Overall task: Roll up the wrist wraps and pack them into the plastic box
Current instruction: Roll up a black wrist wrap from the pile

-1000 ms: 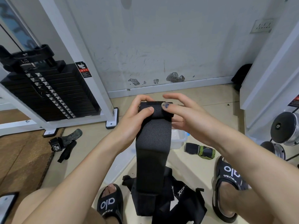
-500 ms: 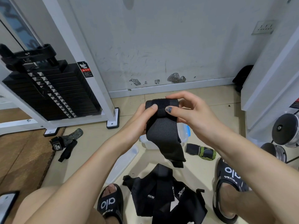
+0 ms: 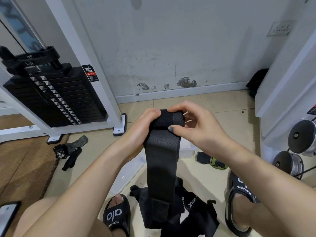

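A black wrist wrap (image 3: 162,161) hangs in front of me, its top end wound into a small roll. My left hand (image 3: 143,127) grips the roll from the left. My right hand (image 3: 193,127) pinches the roll between thumb and fingers from the right. The wrap's loose tail drops down to a pile of more black wraps (image 3: 193,212) on the floor. The clear plastic box (image 3: 187,148) sits on the floor behind the wrap, mostly hidden. Its lid (image 3: 130,171) lies to the left under my left forearm.
A black-and-green wrap (image 3: 211,160) lies right of the box. Black lifting straps (image 3: 68,151) lie on the floor at left. A weight stack machine (image 3: 56,98) stands at left, dumbbells (image 3: 301,139) at right. My sandalled feet (image 3: 117,214) flank the pile. A phone (image 3: 7,214) shows at bottom left.
The wrap's tail, bunched up short half a second ago, now hangs down long to the pile again. Both hands stay on the roll and have shifted slightly lower.
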{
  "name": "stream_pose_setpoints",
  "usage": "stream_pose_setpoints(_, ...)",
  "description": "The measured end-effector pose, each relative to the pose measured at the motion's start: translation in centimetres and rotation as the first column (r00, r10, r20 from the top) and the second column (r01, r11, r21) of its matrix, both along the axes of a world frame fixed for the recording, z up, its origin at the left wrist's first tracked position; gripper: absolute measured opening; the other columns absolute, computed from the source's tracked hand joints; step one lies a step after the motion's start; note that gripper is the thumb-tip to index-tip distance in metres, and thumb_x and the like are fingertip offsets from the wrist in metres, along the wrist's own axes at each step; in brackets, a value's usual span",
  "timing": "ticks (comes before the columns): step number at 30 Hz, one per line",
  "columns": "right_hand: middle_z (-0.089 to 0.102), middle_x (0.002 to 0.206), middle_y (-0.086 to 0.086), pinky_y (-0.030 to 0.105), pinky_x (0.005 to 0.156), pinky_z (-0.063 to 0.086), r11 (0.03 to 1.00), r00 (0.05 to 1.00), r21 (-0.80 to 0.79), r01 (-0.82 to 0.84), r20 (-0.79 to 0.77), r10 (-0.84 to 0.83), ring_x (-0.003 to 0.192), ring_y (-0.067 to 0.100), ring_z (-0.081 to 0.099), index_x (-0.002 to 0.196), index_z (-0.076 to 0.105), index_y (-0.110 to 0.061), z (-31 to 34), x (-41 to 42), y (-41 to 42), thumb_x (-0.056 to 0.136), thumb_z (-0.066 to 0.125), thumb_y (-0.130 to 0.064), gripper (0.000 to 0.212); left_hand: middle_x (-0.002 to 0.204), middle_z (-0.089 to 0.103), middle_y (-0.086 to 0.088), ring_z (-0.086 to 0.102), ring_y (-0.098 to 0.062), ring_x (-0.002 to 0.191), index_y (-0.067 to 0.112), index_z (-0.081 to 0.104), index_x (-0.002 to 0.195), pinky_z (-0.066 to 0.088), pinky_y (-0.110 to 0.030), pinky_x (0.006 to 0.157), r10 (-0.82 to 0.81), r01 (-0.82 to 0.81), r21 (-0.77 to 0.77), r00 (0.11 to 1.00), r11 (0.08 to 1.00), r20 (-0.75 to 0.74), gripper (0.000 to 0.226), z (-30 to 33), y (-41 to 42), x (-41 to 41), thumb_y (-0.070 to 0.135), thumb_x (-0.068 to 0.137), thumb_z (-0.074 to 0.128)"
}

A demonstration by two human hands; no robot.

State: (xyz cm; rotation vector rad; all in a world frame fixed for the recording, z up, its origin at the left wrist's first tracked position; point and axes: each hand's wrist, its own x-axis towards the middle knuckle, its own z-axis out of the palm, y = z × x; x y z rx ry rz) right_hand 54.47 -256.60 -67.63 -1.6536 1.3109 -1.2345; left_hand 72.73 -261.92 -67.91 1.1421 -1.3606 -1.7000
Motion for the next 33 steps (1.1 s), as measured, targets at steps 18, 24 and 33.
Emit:
stream_pose_setpoints(18,0.067,0.11,0.007,0.052,0.101,0.051,0.814,0.855,0.541,0.209,0.303,-0.421,0.109,0.032,0.067,0.096,0.061,-0.038,-0.7,3.5,-0.5,0.085,0.045,-0.057,0.028,0.069,0.06,0.014,0.056,-0.011,0.069,0.032,0.05,0.095,0.04,-0.031,0.063,-0.008,0.012,-0.049,0.997,0.999,0.08,0.019,-1.9,2.8,-2.6,0.033,0.076,0.051)
stream_pose_setpoints(24,0.066,0.099,0.002,0.042,0.092,0.053,0.844,0.91,0.523,0.12,0.281,-0.304,0.098,0.024,0.067,0.106,0.058,-0.04,-0.9,2.4,-1.3,0.086,0.052,-0.057,0.027,0.085,0.061,0.005,0.057,-0.012,0.08,0.024,0.05,0.107,0.042,-0.031,0.072,-0.024,0.038,-0.117,0.993,0.992,0.115,0.031,-0.7,2.3,-2.1,0.03,0.077,0.052)
stream_pose_setpoints(33,0.075,0.105,-0.003,0.049,0.101,0.054,0.817,0.973,0.569,0.1,0.115,-0.2,0.102,0.017,0.072,0.106,0.067,-0.029,-0.5,0.9,-1.6,0.072,0.056,-0.073,0.056,0.086,0.057,0.007,0.053,-0.011,0.081,0.025,0.051,0.108,0.043,-0.032,0.077,-0.034,0.061,-0.198,0.989,0.978,0.141,0.033,-0.3,1.5,-1.2,0.025,0.075,0.056)
